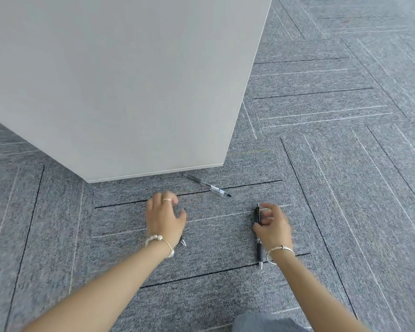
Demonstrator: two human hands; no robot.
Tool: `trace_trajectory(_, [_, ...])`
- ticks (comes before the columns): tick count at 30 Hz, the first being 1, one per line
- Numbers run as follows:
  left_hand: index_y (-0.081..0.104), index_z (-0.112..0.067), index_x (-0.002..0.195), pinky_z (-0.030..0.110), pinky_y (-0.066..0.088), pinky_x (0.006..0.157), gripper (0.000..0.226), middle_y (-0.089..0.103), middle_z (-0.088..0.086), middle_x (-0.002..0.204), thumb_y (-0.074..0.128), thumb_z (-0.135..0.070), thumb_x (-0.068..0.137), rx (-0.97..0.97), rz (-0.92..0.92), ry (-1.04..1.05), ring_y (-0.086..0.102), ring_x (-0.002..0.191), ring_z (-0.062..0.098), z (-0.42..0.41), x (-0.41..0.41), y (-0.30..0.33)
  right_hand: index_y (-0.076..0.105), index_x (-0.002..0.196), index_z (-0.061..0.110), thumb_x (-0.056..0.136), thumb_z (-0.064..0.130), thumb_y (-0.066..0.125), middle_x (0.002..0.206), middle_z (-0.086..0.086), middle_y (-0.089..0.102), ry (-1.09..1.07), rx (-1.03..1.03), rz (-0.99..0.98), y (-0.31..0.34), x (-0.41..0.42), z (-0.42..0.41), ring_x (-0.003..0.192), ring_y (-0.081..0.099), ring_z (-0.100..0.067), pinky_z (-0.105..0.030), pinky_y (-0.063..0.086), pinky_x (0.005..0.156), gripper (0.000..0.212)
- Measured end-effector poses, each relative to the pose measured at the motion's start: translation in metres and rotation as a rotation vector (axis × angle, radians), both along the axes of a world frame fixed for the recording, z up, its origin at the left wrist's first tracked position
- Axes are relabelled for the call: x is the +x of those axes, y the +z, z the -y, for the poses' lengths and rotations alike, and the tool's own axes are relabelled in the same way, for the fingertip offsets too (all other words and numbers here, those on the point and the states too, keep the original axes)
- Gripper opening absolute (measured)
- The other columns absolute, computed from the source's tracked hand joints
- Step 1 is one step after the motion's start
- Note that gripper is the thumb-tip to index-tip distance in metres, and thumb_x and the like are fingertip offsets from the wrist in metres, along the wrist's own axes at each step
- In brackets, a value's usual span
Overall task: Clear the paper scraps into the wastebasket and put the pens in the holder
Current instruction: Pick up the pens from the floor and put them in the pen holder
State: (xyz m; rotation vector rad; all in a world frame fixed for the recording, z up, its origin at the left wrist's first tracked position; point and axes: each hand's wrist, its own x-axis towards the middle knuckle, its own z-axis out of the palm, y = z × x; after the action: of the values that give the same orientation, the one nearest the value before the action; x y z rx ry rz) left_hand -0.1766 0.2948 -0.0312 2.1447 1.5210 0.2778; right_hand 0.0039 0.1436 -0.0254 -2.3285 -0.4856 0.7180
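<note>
The right hand (272,226) gripped a pen (259,248) on the carpet (345,188); at nine o'clock, the left hand (164,218) had its fingers (170,200) spread over another pen (183,242).

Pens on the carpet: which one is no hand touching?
The clear-barrelled pen lying slantwise by the cabinet corner. The left hand covers a second pen; the right hand is closing on the black pen.
</note>
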Motion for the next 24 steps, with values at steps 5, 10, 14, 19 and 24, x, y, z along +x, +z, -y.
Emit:
trace_trajectory(5, [0.029,0.001,0.122,0.046,0.03,0.1,0.071,0.032,0.02,0.131,0.068,-0.032,0.074,-0.415,-0.083,0.54,0.031,0.12,0.036,0.005,-0.001,-0.007,0.052,0.11,0.015,0.073,0.001,0.067,0.087,0.002,0.059,-0.065,0.055,-0.02,0.002,-0.004,-0.007,0.079,0.059,-0.014,-0.023,0.049,0.07,0.043])
trace_trajectory(10, [0.042,-0.002,0.104,0.046,0.051,0.077,0.031,0.051,0.017,0.108,0.059,-0.015,0.081,-0.314,0.0,0.401,0.055,0.094,0.036,0.002,0.005,-0.022,0.055,0.112,0.012,0.075,0.003,0.065,0.096,-0.003,0.062,-0.051,0.049,0.035,-0.001,-0.004,-0.015,0.086,0.06,-0.017,-0.032,0.052,0.081,0.039])
trace_trajectory(14, [0.053,-0.008,0.086,0.029,0.046,0.045,0.011,0.063,0.013,0.088,0.054,-0.019,0.085,-0.304,0.049,0.287,0.06,0.065,0.024,-0.001,0.021,-0.02,0.057,0.108,0.011,0.08,0.005,0.059,0.1,-0.002,0.057,0.005,0.038,0.042,-0.004,-0.005,-0.03,0.086,0.054,-0.014,-0.025,0.047,0.082,0.029])
trace_trajectory(19, [0.056,-0.009,0.104,0.017,0.04,0.045,0.019,0.063,-0.001,0.089,0.053,-0.019,0.088,-0.382,0.21,0.133,0.059,0.062,0.011,-0.012,0.04,-0.006,0.054,0.11,0.012,0.084,0.006,0.052,0.102,0.0,0.05,0.122,0.081,0.039,-0.009,-0.011,-0.062,0.098,0.049,-0.017,-0.03,0.043,0.092,0.026])
trace_trajectory(24, [0.055,-0.007,0.108,0.019,0.053,0.055,0.022,0.062,-0.001,0.086,0.055,-0.014,0.087,-0.526,0.39,0.23,0.062,0.066,0.007,-0.018,0.047,-0.007,0.049,0.108,0.012,0.089,0.009,0.043,0.096,-0.007,0.055,0.243,0.109,0.022,-0.009,-0.02,-0.091,0.098,0.044,-0.021,-0.033,0.041,0.079,0.021])
